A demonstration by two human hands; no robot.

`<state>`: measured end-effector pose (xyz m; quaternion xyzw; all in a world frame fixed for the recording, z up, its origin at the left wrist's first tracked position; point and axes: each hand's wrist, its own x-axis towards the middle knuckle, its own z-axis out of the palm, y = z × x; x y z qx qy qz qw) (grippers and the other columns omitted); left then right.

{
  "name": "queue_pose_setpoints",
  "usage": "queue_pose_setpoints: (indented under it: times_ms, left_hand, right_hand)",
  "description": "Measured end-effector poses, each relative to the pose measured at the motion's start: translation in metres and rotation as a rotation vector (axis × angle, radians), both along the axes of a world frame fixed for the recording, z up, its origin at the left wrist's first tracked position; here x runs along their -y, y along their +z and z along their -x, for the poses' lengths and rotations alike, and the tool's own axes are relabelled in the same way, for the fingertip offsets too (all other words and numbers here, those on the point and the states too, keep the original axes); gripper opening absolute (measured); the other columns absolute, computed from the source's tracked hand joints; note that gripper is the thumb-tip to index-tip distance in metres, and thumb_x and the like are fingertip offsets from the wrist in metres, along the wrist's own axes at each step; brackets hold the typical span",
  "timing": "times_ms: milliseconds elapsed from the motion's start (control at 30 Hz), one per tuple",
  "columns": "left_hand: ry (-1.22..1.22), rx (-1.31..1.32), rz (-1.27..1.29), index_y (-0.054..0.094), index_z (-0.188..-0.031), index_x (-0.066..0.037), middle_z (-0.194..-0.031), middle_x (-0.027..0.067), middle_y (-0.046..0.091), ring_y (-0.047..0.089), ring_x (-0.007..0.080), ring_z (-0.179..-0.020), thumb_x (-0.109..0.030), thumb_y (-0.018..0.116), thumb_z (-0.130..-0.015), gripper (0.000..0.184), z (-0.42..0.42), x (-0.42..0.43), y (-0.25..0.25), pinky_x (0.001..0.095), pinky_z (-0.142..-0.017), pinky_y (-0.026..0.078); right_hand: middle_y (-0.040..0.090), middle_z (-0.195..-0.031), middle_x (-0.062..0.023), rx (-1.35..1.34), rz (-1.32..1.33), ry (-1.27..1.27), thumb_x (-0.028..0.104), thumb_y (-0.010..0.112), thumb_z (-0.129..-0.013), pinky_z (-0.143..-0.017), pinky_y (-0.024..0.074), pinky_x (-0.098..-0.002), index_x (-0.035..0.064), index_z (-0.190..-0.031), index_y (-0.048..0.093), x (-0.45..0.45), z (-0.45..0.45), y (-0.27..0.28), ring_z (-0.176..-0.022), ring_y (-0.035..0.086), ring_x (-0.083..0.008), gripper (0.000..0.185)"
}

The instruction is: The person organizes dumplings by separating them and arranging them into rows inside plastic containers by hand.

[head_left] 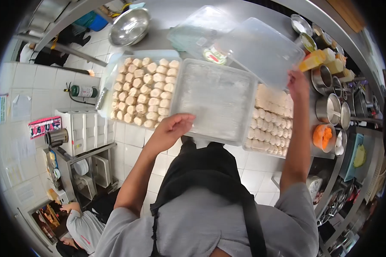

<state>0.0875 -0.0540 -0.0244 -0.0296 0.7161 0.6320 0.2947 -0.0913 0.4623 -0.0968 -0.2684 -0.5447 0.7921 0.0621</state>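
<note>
My right hand (297, 85) grips the near right corner of a translucent plastic lid (266, 49), which is tilted over the counter. Part of the lid lies above the far end of a tray of pale dough pieces (268, 128) in rows. My left hand (176, 128), fingers loosely bent and nothing visible in them, is at the near left corner of a flour-dusted plastic tray (214, 100); whether it touches the rim I cannot tell. On the left, another tray holds round dough pieces (146, 90) in rows.
A steel bowl (130, 26) stands at the back left, beside more clear plastic (201, 30). Sauce bottles (313, 60), steel pots (328, 109) and a bowl of orange food (324, 137) line the right. Another person (83, 227) is at lower left.
</note>
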Motion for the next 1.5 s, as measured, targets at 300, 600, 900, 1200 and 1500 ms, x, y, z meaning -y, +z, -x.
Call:
queue_pose_setpoints:
  times_ms: [300, 600, 900, 1200, 1500]
  left_hand:
    - [0.418, -0.137, 0.090, 0.059, -0.158, -0.007, -0.131, 0.0075, 0.072, 0.068, 0.0168, -0.103, -0.039, 0.055, -0.115, 0.054, 0.074, 0.092, 0.038, 0.0320, -0.094, 0.055]
    - [0.460, -0.492, 0.583, 0.076, -0.138, -0.002, -0.096, 0.0042, 0.062, 0.059, 0.0141, -0.084, -0.012, 0.062, -0.107, 0.035, 0.068, 0.268, -0.050, 0.0299, -0.079, 0.050]
    - [0.463, -0.624, 0.807, 0.077, -0.136, -0.004, -0.094, 0.0181, 0.064, 0.066, 0.0296, -0.087, -0.011, 0.062, -0.103, 0.036, 0.086, 0.276, -0.066, 0.0406, -0.082, 0.052]
    - [0.487, -0.586, 0.786, 0.077, -0.135, -0.004, -0.089, 0.0162, 0.070, 0.065, 0.0252, -0.080, -0.011, 0.062, -0.102, 0.037, 0.088, 0.290, -0.080, 0.0379, -0.079, 0.054]
    - [0.609, -0.579, 0.775, 0.080, -0.113, -0.002, -0.094, 0.0196, 0.078, 0.074, 0.0336, -0.083, -0.020, 0.066, -0.098, 0.027, 0.087, 0.285, -0.099, 0.0435, -0.080, 0.057]
  right_hand:
    - [0.070, -0.095, -0.0012, 0.045, -0.076, 0.394, 0.008, 0.068, -0.101, -0.063, 0.0475, -0.0272, 0.0025, -0.147, 0.060, 0.203, -0.116, 0.044, -0.072, 0.059, -0.0092, 0.048]
    - [0.077, -0.097, -0.0190, 0.085, -0.629, 0.441, 0.012, 0.068, -0.096, -0.077, 0.0599, -0.0403, -0.0034, -0.147, 0.064, 0.400, -0.143, 0.014, -0.083, 0.075, -0.0273, 0.053]
    - [0.074, -0.098, -0.0232, 0.005, -0.943, 0.393, 0.013, 0.069, -0.093, -0.084, 0.0594, -0.0490, -0.0015, -0.133, 0.074, 0.425, -0.119, 0.013, -0.090, 0.074, -0.0397, 0.043]
    - [0.077, -0.098, -0.0227, 0.033, -0.979, 0.378, 0.017, 0.072, -0.093, -0.082, 0.0610, -0.0485, -0.0001, -0.126, 0.077, 0.431, -0.115, 0.004, -0.088, 0.076, -0.0394, 0.038]
    - [0.080, -0.097, -0.0207, 0.157, -0.867, 0.357, 0.028, 0.076, -0.092, -0.084, 0.0604, -0.0454, 0.0007, -0.119, 0.074, 0.431, -0.108, -0.003, -0.090, 0.078, -0.0362, 0.038]
